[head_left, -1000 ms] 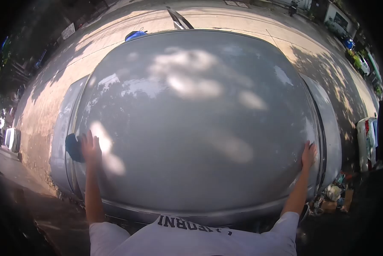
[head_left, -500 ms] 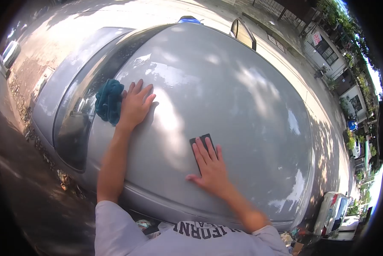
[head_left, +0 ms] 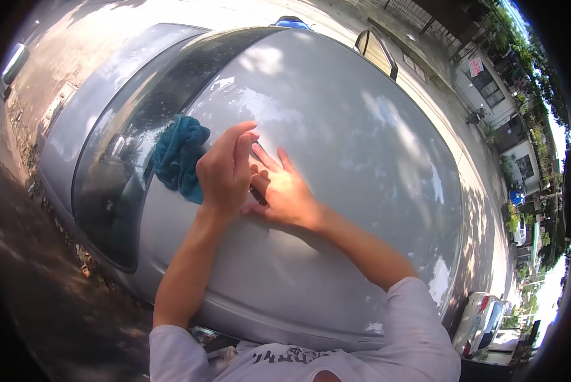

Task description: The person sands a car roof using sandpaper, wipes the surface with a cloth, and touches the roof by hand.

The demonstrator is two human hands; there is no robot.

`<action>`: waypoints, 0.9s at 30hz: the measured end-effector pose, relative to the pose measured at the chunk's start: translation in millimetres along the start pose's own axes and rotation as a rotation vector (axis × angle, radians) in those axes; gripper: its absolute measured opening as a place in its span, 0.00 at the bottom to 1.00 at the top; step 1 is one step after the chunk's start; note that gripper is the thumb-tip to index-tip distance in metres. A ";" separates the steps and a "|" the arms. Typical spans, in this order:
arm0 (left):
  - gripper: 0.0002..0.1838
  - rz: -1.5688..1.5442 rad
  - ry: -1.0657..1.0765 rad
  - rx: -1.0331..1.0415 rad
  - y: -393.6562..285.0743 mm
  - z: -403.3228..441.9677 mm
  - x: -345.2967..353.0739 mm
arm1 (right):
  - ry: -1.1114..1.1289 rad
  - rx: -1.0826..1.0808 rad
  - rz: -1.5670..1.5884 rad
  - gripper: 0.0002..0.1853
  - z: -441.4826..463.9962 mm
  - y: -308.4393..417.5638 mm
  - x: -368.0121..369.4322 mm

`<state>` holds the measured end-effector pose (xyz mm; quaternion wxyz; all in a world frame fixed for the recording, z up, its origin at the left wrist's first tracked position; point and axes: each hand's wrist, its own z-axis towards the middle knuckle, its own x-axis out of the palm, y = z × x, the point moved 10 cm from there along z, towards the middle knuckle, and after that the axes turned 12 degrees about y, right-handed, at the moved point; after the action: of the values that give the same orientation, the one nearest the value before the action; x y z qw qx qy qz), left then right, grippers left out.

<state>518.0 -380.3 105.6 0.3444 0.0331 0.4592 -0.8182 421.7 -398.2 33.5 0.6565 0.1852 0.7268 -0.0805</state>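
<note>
My right hand [head_left: 285, 191] is on a thin dark rectangular pad over the grey car roof [head_left: 362, 178]. Its fingers are bent, and only dark bits of the pad [head_left: 258, 195] show between and beside them. My left hand [head_left: 227, 167] is raised edge-on right beside the right hand, its fingers loosely curved with nothing visible in them. Whether the two hands touch is hard to make out. A crumpled teal cloth [head_left: 180, 156] lies by the left hand, at the roof's edge along the dark windshield glass [head_left: 117, 204].
A side mirror or open door frame [head_left: 376, 54] sticks out at the car's far side. Something blue [head_left: 292, 23] stands beyond the roof. Another parked vehicle [head_left: 482, 325] is at lower right, with houses and plants along the road.
My right hand has slid left and forward with the pad, close to the left hand. The left hand has come right, turned edge-on and lifted from lying flat beside the cloth.
</note>
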 end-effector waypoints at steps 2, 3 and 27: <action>0.13 -0.017 0.016 -0.022 0.8 -2.5 -3.3 | -0.225 0.235 0.011 0.45 13.5 -110.3 -19.3; 0.13 -0.017 0.025 -0.013 0.3 -1.2 -4.3 | -0.228 0.461 0.060 0.45 14.5 -186.3 -28.0; 0.18 -0.150 -0.024 -0.088 49.1 4.5 -16.0 | -0.236 0.056 0.213 0.53 -100.3 121.2 43.4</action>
<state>560.5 -392.0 78.4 0.2887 -0.0262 0.4918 -0.8210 371.4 -243.7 18.7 0.7368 0.2686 0.6183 -0.0518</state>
